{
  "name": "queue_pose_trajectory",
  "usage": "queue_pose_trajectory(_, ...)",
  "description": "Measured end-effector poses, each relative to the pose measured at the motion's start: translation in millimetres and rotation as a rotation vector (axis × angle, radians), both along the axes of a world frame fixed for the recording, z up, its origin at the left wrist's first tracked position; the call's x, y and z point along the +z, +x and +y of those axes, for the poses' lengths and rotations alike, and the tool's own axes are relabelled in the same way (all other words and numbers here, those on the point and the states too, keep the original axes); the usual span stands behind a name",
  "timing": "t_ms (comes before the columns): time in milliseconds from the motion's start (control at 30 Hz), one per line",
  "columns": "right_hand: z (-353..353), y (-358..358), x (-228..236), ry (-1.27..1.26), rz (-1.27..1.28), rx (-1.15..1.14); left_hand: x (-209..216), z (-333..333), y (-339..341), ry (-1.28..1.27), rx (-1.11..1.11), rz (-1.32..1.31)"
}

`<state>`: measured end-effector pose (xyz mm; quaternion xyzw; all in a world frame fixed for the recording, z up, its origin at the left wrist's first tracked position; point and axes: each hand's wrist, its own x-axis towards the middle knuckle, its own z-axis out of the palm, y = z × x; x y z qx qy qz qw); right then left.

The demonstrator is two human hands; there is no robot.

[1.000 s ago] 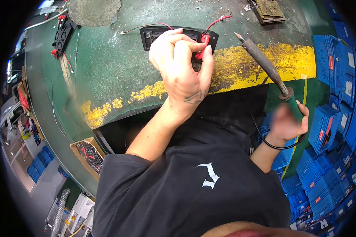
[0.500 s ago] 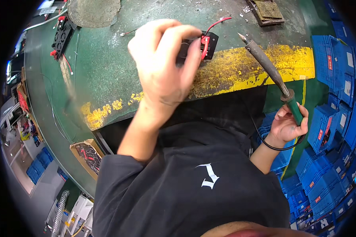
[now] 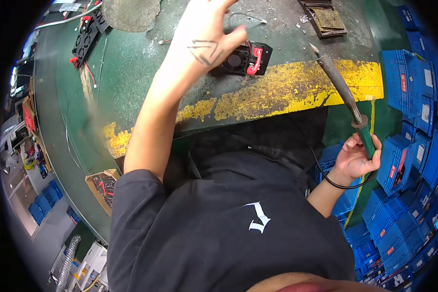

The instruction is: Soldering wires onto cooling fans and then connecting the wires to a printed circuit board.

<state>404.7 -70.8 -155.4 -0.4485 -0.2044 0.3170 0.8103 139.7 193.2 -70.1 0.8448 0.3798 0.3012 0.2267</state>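
Observation:
My right hand [image 3: 355, 158] grips a soldering iron [image 3: 337, 80] by its green handle, its tip pointing up over the bench's right part. My left hand [image 3: 207, 36] reaches to the far side of the bench, thumb spread away from the fingers. Its fingertips pass the top edge of the picture, and nothing shows in the hand. Just right of its wrist lies a small black fan [image 3: 237, 62] on a black plate. On that plate sits a red connector piece [image 3: 254, 61] with short red wiring. Beyond it, a thin wire with a pale end [image 3: 264, 21] lies on the bench.
A green workbench [image 3: 131, 82] has a worn yellow front edge [image 3: 297, 87]. Far right stands a holder with a tan sponge pad [image 3: 329, 19]; far left are more black fans [image 3: 86, 41] with wires. Blue crates [image 3: 399, 78] are stacked right; a cardboard box [image 3: 102, 190] stands lower left.
My left hand has left the fan unit and moved farther away across the bench, its thumb spreading. The red wire that stood up from the unit no longer shows there. My right hand stays nearly still.

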Motion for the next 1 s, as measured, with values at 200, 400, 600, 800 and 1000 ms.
queue_pose_trajectory(200, 1.0, -0.3, 0.3, -0.02, 0.029, -0.05, -13.6, 13.0, -22.4, 0.083, -0.16, 0.186)
queue_pose_trajectory(400, 5.4, -3.3, -0.7, 0.006, 0.04, 0.009, -8.9, 15.8, -22.7, -0.007, -0.136, 0.105)
queue_pose_trajectory(600, -5.2, 8.9, -4.6, -0.043, 0.024, 0.048, -8.7, 22.3, -34.1, -0.037, -0.168, 0.241)
queue_pose_trajectory(800, -4.8, 6.4, -7.9, -0.065, 0.037, -0.006, -8.3, 13.9, -54.0, 0.002, -0.313, 0.256)
queue_pose_trajectory(1000, -2.9, 4.6, -3.4, -0.067, 0.031, -0.007, -7.6, -5.1, -48.3, 0.153, -0.34, 0.431)
